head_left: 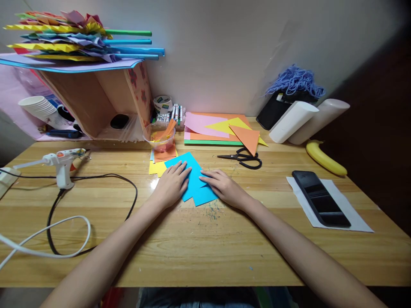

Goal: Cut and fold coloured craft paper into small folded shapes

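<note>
Blue paper, folded or in overlapping pieces, lies on the wooden table in front of me. My left hand rests flat on its left part with the fingers stretched out. From the right, my right hand lies on the paper's right edge, its fingers extended and pointing left. Orange and yellow paper pieces lie just behind my left hand. Black-handled scissors are behind my right hand, partly under an orange paper triangle.
On the left stand a white glue gun with looping cables and a cardboard box topped with paper flowers. A clear bowl and stacked coloured paper sit at the back. At right are a phone and a banana.
</note>
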The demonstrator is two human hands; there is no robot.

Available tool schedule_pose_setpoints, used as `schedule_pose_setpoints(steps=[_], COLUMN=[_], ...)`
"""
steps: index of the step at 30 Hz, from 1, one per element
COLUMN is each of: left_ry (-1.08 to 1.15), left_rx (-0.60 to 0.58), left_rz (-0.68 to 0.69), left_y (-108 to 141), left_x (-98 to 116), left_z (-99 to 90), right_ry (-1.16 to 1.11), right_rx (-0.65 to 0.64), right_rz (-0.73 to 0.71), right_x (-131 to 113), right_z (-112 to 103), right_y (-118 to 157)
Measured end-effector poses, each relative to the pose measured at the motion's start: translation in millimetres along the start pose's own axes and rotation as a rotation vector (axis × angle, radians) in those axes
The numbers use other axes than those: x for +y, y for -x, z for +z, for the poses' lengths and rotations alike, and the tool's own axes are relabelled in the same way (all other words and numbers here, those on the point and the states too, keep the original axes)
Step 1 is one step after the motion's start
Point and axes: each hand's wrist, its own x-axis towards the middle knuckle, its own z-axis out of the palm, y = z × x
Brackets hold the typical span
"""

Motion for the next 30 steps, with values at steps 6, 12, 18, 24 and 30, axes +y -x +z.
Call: schedule_pose_setpoints(steps=[6, 12, 18, 24, 30], left_ry=[-0.030, -0.069, -0.036, 0.062, 0.091], left_rx=[-0.018, -0.017, -0.013, -0.052, -0.074], left_rz=[-0.017, -0.019, -0.008, 0.111, 0.101], left_y=[-0.3, -0.1, -0.3, -0.5, -0.2], left_x=[1.2, 2.5, 3.4, 5.2, 4.0], left_z=[1.0, 4.8, 5.7, 3.1, 7.4], right_ry=[0.004, 0.001, -0.004, -0.021, -0.027], right_rx=[0.003, 0.007, 0.008, 0.014, 0.018], right_rz=[-0.021, -0.026, -0.023, -0.016, -0.020], right_x=[2.1, 0.3, 1.3, 1.4, 0.8], right_z=[0.9, -0.7, 0.9, 1.6, 0.7], right_y=[0.2, -0.2, -0.4, -0.4, -1.0])
